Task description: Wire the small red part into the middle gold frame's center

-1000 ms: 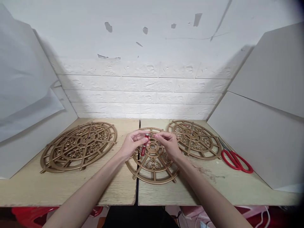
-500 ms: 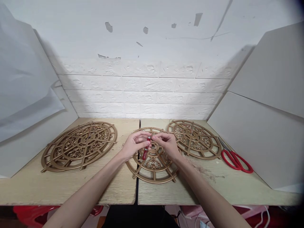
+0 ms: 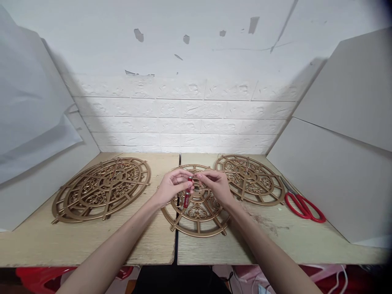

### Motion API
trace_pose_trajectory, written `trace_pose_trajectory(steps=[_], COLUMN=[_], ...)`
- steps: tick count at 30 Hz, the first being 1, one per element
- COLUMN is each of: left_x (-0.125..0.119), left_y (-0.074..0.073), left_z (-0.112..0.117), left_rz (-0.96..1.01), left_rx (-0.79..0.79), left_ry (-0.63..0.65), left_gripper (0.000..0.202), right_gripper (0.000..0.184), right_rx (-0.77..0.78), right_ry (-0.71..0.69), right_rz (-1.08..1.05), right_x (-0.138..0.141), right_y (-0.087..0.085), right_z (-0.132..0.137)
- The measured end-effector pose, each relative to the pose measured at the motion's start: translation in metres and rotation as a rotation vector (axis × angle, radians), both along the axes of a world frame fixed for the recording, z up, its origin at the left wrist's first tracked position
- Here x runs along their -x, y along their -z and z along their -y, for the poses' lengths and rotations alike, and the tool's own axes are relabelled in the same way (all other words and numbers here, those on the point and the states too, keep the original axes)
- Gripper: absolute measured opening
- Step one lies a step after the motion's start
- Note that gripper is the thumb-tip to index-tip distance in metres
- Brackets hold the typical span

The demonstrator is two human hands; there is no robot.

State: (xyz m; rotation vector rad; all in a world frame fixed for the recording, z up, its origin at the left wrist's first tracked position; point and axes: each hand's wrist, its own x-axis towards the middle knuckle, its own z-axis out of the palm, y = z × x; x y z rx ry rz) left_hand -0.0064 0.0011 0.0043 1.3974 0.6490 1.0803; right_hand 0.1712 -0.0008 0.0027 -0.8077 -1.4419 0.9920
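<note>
My left hand [image 3: 172, 188] grips a small red tube [image 3: 186, 196] that hangs nearly upright. My right hand [image 3: 215, 185] pinches the tube's top end, fingers closed. Both hands hover just above the centre of a round gold openwork disc [image 3: 197, 222] lying flat across the seam of two wooden tabletops. Whether the tube's lower end touches the disc I cannot tell.
A larger gold openwork disc [image 3: 101, 188] lies at the left, another gold disc [image 3: 251, 177] at the back right. Red-handled scissors [image 3: 303, 206] rest at the far right. White panels wall in both sides; a white brick wall stands behind.
The tube has swung from tilted to more upright and my hands have drawn slightly closer together over the disc's centre.
</note>
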Motion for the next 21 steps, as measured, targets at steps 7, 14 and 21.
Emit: trace_pose_trajectory(steps=[7, 14, 21], left_x=[0.0011, 0.0008, 0.0012], left_y=[0.0019, 0.0054, 0.0035], left_z=[-0.0015, -0.0036, -0.0036], left_rz=[0.001, 0.046, 0.053], left_rx=[0.011, 0.009, 0.014], left_ry=[-0.003, 0.021, 0.021], left_gripper=[0.032, 0.041, 0.04], right_gripper=[0.013, 0.016, 0.02], right_rx=[-0.053, -0.04, 0.043], right_ry=[0.03, 0.043, -0.004], right_rz=[0.026, 0.027, -0.031], right_x=[0.001, 0.0018, 0.003], right_y=[0.0007, 0.0042, 0.0014], right_z=[-0.0014, -0.002, 0.0002])
